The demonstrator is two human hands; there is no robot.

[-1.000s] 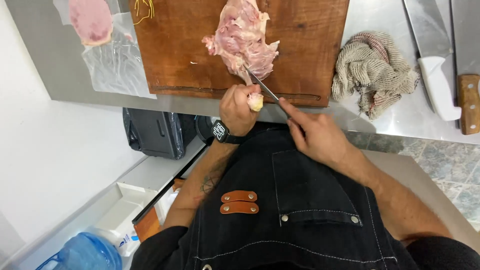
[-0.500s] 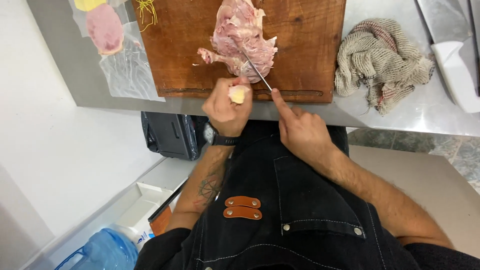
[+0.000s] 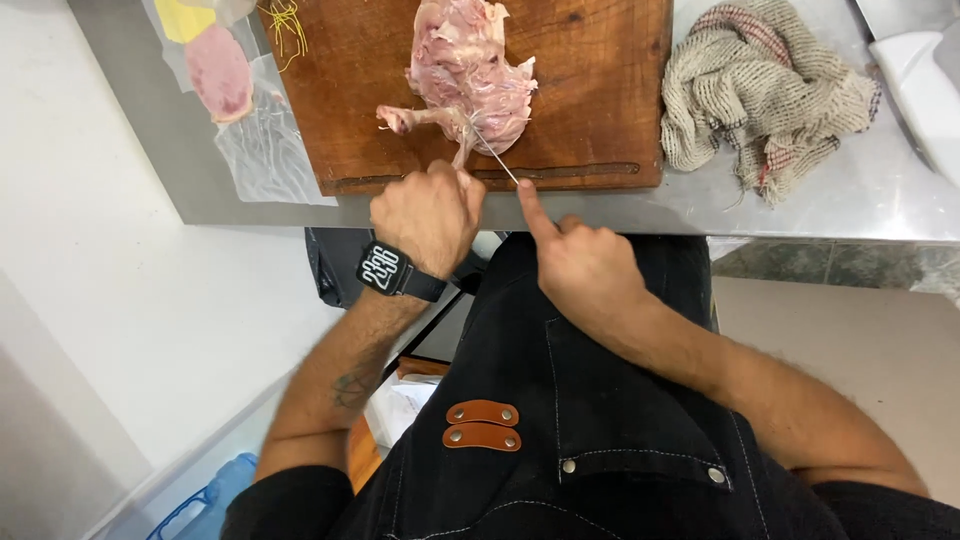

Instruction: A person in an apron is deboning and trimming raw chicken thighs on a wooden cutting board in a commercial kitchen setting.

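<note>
A stainless steel desk [image 3: 560, 215] runs across the top of the view, with a white wall to the left of the hands and a grey tiled floor showing beyond the right arm. On the desk, just ahead of both hands, lies a brown wooden cutting board [image 3: 600, 90], and on it a raw chicken carcass [image 3: 465, 75], pale pink, with one leg end sticking out toward the left hand. The left hand [image 3: 428, 215] is clenched at the near edge of the board, pinching a strip of the chicken between its fingertips; a black watch [image 3: 388, 268] sits on its wrist. The right hand [image 3: 580, 265] grips a thin knife [image 3: 495, 160], forefinger stretched along it, the blade slanting up to the meat just beside the left hand's fingers. Right of the right hand lies a crumpled beige cloth [image 3: 760, 95]. Left of the left hand lie clear plastic bags [image 3: 265, 150] with a pink slice of meat [image 3: 218, 72].
</note>
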